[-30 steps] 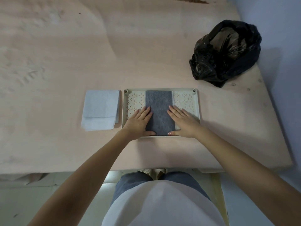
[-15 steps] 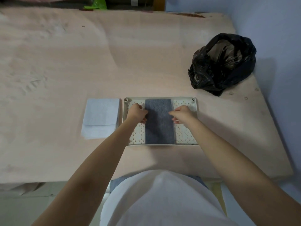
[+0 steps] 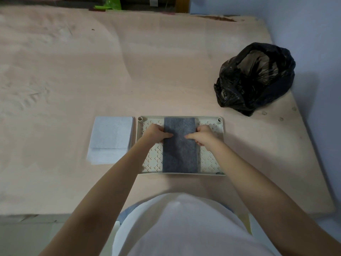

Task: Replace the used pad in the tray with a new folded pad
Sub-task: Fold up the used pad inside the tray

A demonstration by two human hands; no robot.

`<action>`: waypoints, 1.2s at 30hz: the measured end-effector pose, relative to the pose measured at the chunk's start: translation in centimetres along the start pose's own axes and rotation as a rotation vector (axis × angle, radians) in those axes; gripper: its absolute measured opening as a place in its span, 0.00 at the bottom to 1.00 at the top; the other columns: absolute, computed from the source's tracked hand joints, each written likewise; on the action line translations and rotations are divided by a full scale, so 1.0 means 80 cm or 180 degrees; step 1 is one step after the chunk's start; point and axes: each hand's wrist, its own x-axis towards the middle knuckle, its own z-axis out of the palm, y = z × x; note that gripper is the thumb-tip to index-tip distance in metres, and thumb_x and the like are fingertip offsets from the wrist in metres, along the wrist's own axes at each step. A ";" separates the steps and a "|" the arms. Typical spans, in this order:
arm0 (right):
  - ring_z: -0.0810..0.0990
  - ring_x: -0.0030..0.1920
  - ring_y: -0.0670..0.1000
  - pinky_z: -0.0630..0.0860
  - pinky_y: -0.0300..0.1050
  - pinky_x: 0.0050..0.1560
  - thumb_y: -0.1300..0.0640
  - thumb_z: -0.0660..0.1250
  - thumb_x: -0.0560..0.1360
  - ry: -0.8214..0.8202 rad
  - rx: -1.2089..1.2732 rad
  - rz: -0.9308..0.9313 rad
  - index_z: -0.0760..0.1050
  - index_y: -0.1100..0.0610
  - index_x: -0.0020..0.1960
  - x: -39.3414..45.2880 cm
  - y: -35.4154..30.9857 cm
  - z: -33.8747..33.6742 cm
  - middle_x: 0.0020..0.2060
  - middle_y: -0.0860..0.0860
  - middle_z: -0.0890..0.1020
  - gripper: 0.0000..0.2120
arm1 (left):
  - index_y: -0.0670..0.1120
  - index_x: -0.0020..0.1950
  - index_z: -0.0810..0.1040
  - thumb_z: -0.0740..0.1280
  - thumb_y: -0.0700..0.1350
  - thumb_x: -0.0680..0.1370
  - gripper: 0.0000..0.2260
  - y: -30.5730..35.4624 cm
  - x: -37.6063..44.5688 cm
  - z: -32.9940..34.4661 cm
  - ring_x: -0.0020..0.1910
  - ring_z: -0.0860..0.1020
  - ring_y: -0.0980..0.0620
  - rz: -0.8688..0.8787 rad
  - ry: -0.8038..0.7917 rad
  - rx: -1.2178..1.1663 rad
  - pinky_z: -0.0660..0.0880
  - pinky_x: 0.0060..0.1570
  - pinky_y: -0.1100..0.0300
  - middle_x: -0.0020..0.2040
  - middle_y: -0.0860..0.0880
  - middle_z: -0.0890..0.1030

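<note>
Both hands are now gripping the grey pad (image 3: 180, 146) mid-length: left hand (image 3: 156, 133) pinching its left edge, right hand (image 3: 202, 134) its right. It's lying in the white tray (image 3: 210, 164); folded white pads (image 3: 110, 138) are sitting just left.

Both forearms reach forward and converge. The left hand (image 3: 155, 133) and right hand (image 3: 203, 134) are curled, thumbs pointing inward toward each other, each pinching a side edge of the grey pad (image 3: 180, 156).

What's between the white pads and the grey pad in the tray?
Head view: the tray's left rim, perforated floor, and the left hand gripping the grey pad's edge.
</note>
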 end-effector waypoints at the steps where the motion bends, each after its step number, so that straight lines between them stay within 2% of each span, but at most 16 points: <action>1: 0.72 0.28 0.46 0.67 0.37 0.24 0.57 0.76 0.67 -0.0045 0.0036 0.0000 0.74 0.60 0.43 -0.002 0.000 -0.002 0.31 0.51 0.75 0.12 | 0.45 0.32 0.74 0.74 0.47 0.71 0.13 0.000 -0.001 -0.002 0.24 0.70 0.56 -0.0001 -0.0020 -0.0089 0.65 0.18 0.69 0.26 0.51 0.73; 3: 0.72 0.29 0.46 0.68 0.36 0.25 0.57 0.76 0.68 -0.0112 0.0130 0.0032 0.75 0.60 0.47 -0.005 0.000 -0.006 0.32 0.51 0.76 0.13 | 0.45 0.35 0.75 0.72 0.45 0.73 0.10 -0.001 -0.005 -0.007 0.19 0.68 0.57 -0.0065 -0.0262 -0.0424 0.61 0.16 0.70 0.24 0.51 0.74; 5: 0.72 0.30 0.45 0.68 0.35 0.24 0.57 0.75 0.68 -0.0199 0.0279 0.0066 0.75 0.59 0.48 -0.007 0.000 -0.009 0.35 0.50 0.77 0.13 | 0.45 0.42 0.76 0.69 0.43 0.76 0.05 0.001 -0.013 -0.011 0.19 0.73 0.57 -0.0208 -0.0613 -0.0939 0.63 0.18 0.70 0.25 0.50 0.79; 7: 0.73 0.32 0.45 0.68 0.35 0.25 0.58 0.76 0.68 -0.0303 0.0484 0.0119 0.76 0.59 0.50 -0.009 0.002 -0.012 0.37 0.50 0.78 0.13 | 0.45 0.48 0.76 0.67 0.42 0.77 0.01 0.002 -0.020 -0.013 0.28 0.81 0.54 -0.0390 -0.0905 -0.1440 0.72 0.23 0.68 0.35 0.47 0.85; 9: 0.72 0.32 0.45 0.69 0.35 0.27 0.59 0.75 0.69 -0.0322 0.0596 0.0150 0.77 0.58 0.47 -0.009 0.004 -0.015 0.36 0.50 0.78 0.10 | 0.46 0.53 0.75 0.66 0.42 0.78 0.05 0.000 -0.023 -0.015 0.38 0.84 0.49 -0.0531 -0.1093 -0.1751 0.78 0.32 0.62 0.44 0.44 0.85; 13: 0.71 0.30 0.47 0.70 0.38 0.29 0.59 0.67 0.74 -0.0013 0.0764 0.0231 0.76 0.58 0.45 -0.007 0.004 -0.021 0.33 0.51 0.73 0.02 | 0.46 0.62 0.68 0.62 0.50 0.78 0.15 -0.009 -0.026 -0.016 0.53 0.82 0.42 -0.0760 -0.1384 -0.2312 0.79 0.49 0.50 0.53 0.40 0.83; 15: 0.73 0.28 0.48 0.71 0.39 0.27 0.53 0.61 0.78 0.0065 0.1116 0.0482 0.73 0.58 0.47 -0.008 0.002 -0.024 0.33 0.52 0.75 0.08 | 0.45 0.62 0.71 0.59 0.57 0.77 0.20 -0.013 -0.024 -0.018 0.54 0.81 0.41 -0.0833 -0.1469 -0.2548 0.77 0.53 0.47 0.54 0.38 0.82; 18: 0.82 0.30 0.53 0.75 0.38 0.26 0.42 0.49 0.80 -0.0518 0.1602 0.0902 0.64 0.62 0.67 -0.019 -0.004 -0.030 0.35 0.59 0.83 0.27 | 0.44 0.59 0.73 0.52 0.63 0.78 0.25 -0.016 -0.022 -0.017 0.55 0.81 0.42 -0.0880 -0.1414 -0.2782 0.76 0.52 0.46 0.54 0.38 0.82; 19: 0.84 0.34 0.56 0.77 0.39 0.26 0.38 0.46 0.80 -0.0806 0.1719 0.0956 0.56 0.62 0.73 -0.023 -0.006 -0.031 0.37 0.61 0.84 0.32 | 0.44 0.59 0.72 0.51 0.64 0.78 0.26 -0.016 -0.021 -0.016 0.55 0.80 0.42 -0.0871 -0.1359 -0.2825 0.76 0.52 0.46 0.53 0.38 0.82; 21: 0.85 0.42 0.60 0.80 0.44 0.29 0.31 0.44 0.76 -0.1210 0.1900 0.0974 0.42 0.56 0.77 -0.030 -0.012 -0.031 0.46 0.65 0.83 0.40 | 0.44 0.59 0.72 0.51 0.65 0.78 0.26 -0.014 -0.021 -0.013 0.54 0.81 0.43 -0.0860 -0.1226 -0.2860 0.76 0.52 0.47 0.52 0.38 0.83; 23: 0.83 0.48 0.63 0.82 0.49 0.33 0.28 0.44 0.74 -0.1337 0.2035 0.0956 0.38 0.51 0.77 -0.032 -0.018 -0.033 0.54 0.68 0.80 0.41 | 0.44 0.59 0.72 0.54 0.64 0.78 0.25 -0.009 -0.022 -0.010 0.52 0.81 0.44 -0.0837 -0.1119 -0.2758 0.77 0.50 0.49 0.50 0.39 0.84; 25: 0.82 0.52 0.65 0.83 0.55 0.40 0.28 0.49 0.74 -0.1373 0.2128 0.0944 0.41 0.49 0.77 -0.030 -0.022 -0.033 0.58 0.69 0.77 0.41 | 0.44 0.61 0.73 0.59 0.61 0.77 0.23 -0.004 -0.022 -0.007 0.52 0.82 0.45 -0.0766 -0.1001 -0.2577 0.78 0.49 0.51 0.50 0.40 0.84; 27: 0.82 0.52 0.64 0.82 0.56 0.44 0.31 0.55 0.74 -0.1354 0.2081 0.0893 0.47 0.50 0.77 -0.026 -0.023 -0.032 0.57 0.68 0.78 0.40 | 0.44 0.62 0.73 0.61 0.58 0.77 0.22 -0.001 -0.022 -0.006 0.50 0.82 0.46 -0.0688 -0.0910 -0.2491 0.78 0.49 0.53 0.50 0.40 0.84; 30: 0.83 0.51 0.63 0.82 0.56 0.44 0.34 0.62 0.73 -0.1325 0.2070 0.0745 0.54 0.52 0.76 -0.020 -0.019 -0.030 0.54 0.67 0.80 0.39 | 0.44 0.60 0.73 0.61 0.56 0.76 0.20 0.002 -0.020 -0.011 0.45 0.82 0.47 -0.0711 -0.0948 -0.2514 0.78 0.45 0.56 0.49 0.42 0.84; 33: 0.82 0.51 0.65 0.81 0.58 0.45 0.35 0.62 0.73 -0.1428 0.2336 0.0788 0.55 0.51 0.75 -0.015 -0.013 -0.034 0.55 0.67 0.79 0.37 | 0.45 0.57 0.75 0.62 0.59 0.75 0.20 0.002 -0.017 -0.018 0.42 0.82 0.48 -0.0762 -0.1009 -0.2440 0.77 0.41 0.57 0.48 0.43 0.85; 36: 0.83 0.49 0.63 0.82 0.56 0.42 0.42 0.63 0.76 -0.1324 0.2084 0.0784 0.61 0.57 0.70 -0.014 -0.011 -0.034 0.52 0.66 0.81 0.29 | 0.44 0.56 0.75 0.66 0.62 0.72 0.24 0.004 -0.017 -0.018 0.38 0.81 0.48 -0.0780 -0.1005 -0.2275 0.78 0.36 0.59 0.47 0.42 0.84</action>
